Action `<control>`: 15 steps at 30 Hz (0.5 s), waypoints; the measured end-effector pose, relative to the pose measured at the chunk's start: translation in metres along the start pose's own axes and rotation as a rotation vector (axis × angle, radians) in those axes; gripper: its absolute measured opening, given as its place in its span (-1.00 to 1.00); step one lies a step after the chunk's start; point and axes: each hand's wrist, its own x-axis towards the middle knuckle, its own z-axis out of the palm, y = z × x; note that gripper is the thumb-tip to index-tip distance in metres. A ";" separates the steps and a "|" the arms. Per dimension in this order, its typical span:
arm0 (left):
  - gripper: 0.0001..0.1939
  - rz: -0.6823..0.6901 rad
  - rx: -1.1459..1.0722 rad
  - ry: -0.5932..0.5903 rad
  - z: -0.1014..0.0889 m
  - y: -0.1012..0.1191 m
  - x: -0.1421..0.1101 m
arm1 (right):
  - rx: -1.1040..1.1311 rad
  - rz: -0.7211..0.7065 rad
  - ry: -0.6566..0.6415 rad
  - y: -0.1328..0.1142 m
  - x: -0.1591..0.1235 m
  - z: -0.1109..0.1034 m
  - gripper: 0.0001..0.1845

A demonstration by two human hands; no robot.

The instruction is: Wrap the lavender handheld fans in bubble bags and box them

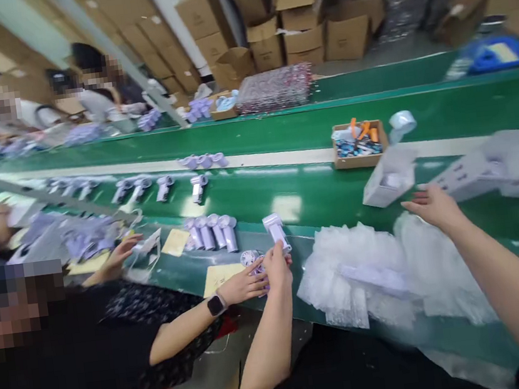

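Left hand (277,263) closed round the lower handle of a small white handheld fan (276,231), smooth plastic, boxy head tilted up, held over the near edge of the green conveyor belt (315,187). Just beside it, a co-worker's hand (244,283) with a dark wristwatch (216,304), touching a round lilac fan (250,258). Right hand (434,206) open, fingers spread and relaxed, empty, hovering above a heap of crinkled clear plastic bags (368,272). Beyond it, a pale cardboard box (388,180), blurred. Farther left, a row of lilac fans (212,232) lying on the belt.
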 end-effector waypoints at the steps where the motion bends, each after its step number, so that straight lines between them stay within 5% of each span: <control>1: -0.60 -0.014 -0.171 -0.107 0.013 0.004 -0.025 | 0.021 0.040 -0.031 0.002 -0.019 -0.006 -0.51; 3: -0.59 -0.044 -0.359 -0.362 0.039 0.012 -0.081 | 0.144 0.115 -0.185 0.007 -0.058 -0.015 -0.52; 6: -0.51 -0.117 -0.282 -0.839 0.085 0.012 -0.163 | 0.516 0.216 -0.406 0.017 -0.103 -0.031 -0.48; 9: -0.45 -0.032 -0.074 -1.255 0.135 -0.015 -0.226 | 0.743 0.243 -0.168 0.032 -0.122 -0.073 -0.55; 12: -0.47 0.373 0.378 -1.322 0.179 -0.060 -0.263 | 0.731 0.222 0.161 0.058 -0.130 -0.142 -0.55; 15: -0.51 0.763 0.939 -1.292 0.211 -0.099 -0.274 | 0.644 0.355 0.222 0.099 -0.149 -0.205 -0.43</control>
